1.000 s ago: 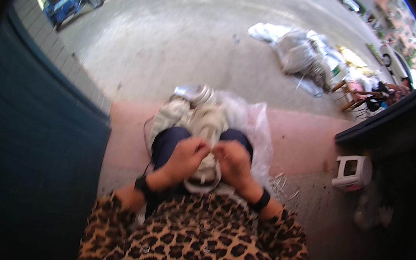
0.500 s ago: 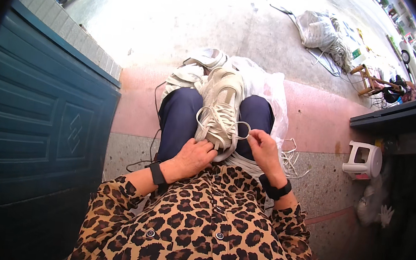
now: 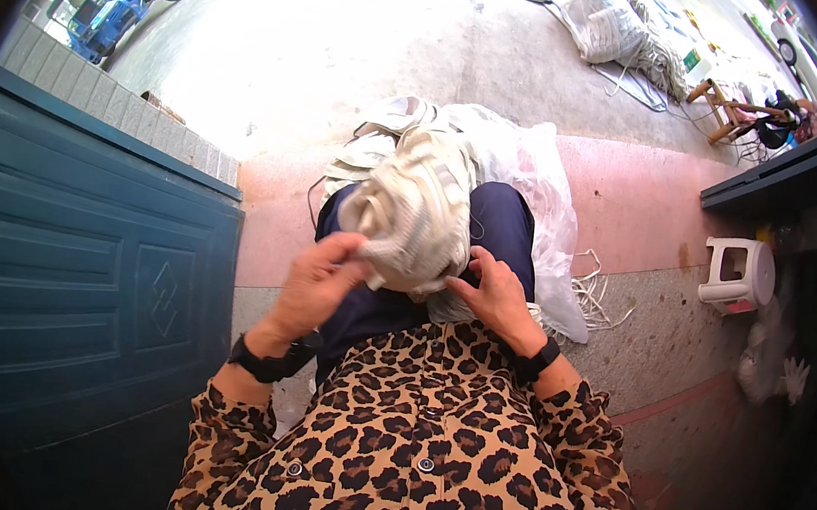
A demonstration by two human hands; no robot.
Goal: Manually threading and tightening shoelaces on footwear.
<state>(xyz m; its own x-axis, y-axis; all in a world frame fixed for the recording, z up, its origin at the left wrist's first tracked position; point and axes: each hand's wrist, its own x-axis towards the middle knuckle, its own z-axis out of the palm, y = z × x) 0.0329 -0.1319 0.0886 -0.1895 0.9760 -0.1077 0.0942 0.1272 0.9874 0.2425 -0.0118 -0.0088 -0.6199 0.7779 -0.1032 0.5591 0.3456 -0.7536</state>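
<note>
A cream-white sneaker [image 3: 422, 219] is over my lap, smeared by motion, its opening turned toward my left hand. My left hand [image 3: 319, 281] pinches the shoe at its collar, thumb and fingers closed on the edge. At the shoe's lower right side is my right hand [image 3: 500, 305], thumb and forefinger spread apart, the thumb tip at the shoe's edge. Behind the sneaker, more white shoes [image 3: 364, 150] are piled beyond my knees, partly hidden. A white plastic bag [image 3: 551, 210] hangs beside my right knee.
Loose white laces [image 3: 599, 298] trail beside the bag. A white plastic stool [image 3: 736, 277] stands at the right, a blue panelled door [image 3: 84, 253] at the left. Farther out are a bundle of shoes and laces [image 3: 612, 34], a wooden stool [image 3: 717, 110] and a blue three-wheeler [image 3: 107, 15].
The sneaker has been lifted and turned from lying toe-away with its laces up. My left hand has moved up and left to its collar. My right hand has let go of the lace loop.
</note>
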